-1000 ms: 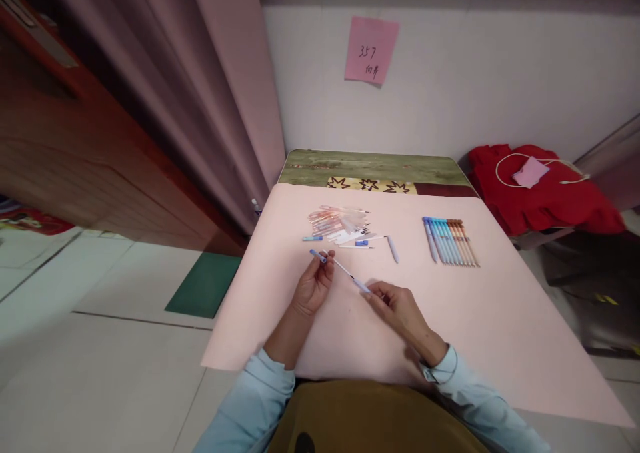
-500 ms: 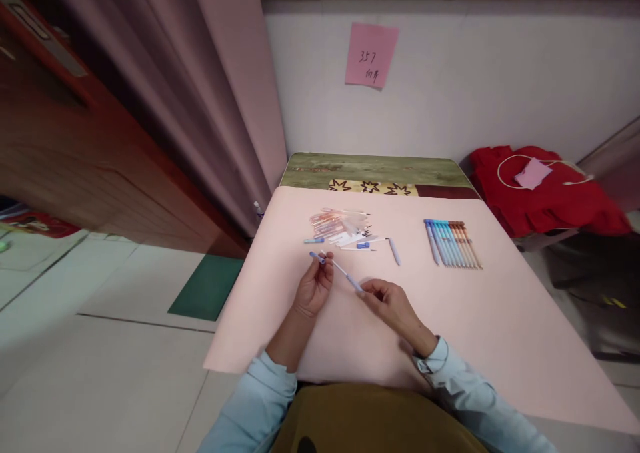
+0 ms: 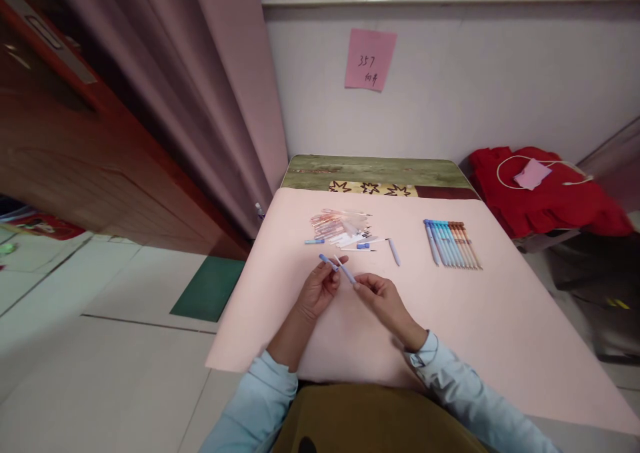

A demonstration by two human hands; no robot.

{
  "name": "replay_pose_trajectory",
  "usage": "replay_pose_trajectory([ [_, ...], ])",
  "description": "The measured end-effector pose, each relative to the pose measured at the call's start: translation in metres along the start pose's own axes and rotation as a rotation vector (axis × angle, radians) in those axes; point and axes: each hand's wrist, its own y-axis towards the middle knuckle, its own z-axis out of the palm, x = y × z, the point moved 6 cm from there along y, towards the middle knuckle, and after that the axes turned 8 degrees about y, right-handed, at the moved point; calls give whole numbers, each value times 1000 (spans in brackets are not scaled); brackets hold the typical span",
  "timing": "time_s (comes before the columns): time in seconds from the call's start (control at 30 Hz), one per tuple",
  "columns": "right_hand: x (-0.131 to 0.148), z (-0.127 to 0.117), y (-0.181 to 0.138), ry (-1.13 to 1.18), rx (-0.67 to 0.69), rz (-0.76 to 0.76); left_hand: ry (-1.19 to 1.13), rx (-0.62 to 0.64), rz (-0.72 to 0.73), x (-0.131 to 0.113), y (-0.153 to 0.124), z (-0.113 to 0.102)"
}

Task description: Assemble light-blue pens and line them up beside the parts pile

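Note:
My left hand [image 3: 316, 290] pinches a small blue pen part [image 3: 328, 261] at its fingertips. My right hand [image 3: 381, 296] pinches a pale blue pen barrel [image 3: 346, 272] that points up and left toward the left hand's piece. Both hands hover just above a pink sheet [image 3: 500, 320] covering the table. The two pieces lie close together, almost touching.
A heap of loose pen parts [image 3: 340, 230] lies beyond my hands, with a single pale cap [image 3: 394, 252] beside it. A neat row of blue and orange pens [image 3: 453, 243] sits to the right. A red cloth [image 3: 545, 193] lies off the table's right.
My right hand has moved left and up, bringing the pale barrel close to the blue piece in my left hand. The gap between my hands has narrowed.

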Motion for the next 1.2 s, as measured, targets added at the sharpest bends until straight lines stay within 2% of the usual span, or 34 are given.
replay_pose_trajectory([
  [0.13, 5, -1, 0, 162, -69, -107, -31, 9, 24, -1, 0, 1],
  [0.2, 9, -4, -3, 156, -79, -140, -43, 20, 44, -1, 1, 1],
  [0.33, 23, -11, -15, -119, -134, -204, -36, 20, 57, 1, 3, 0],
  [0.47, 40, -13, -24, -445, -211, -363, -23, 6, 79, 0, 3, 0],
  [0.6, 42, -10, -26, -596, -217, -438, -28, -2, 81, 0, 3, 0],
  [0.8, 41, -8, -24, -642, -218, -468, 24, 19, 84, 0, 1, 4],
  [1.03, 52, -5, -22, -638, -322, -574, 83, 2, 100, -1, -1, 10],
  [1.2, 54, 0, -21, -594, -342, -646, 78, -4, 107, -2, -2, 9],
])
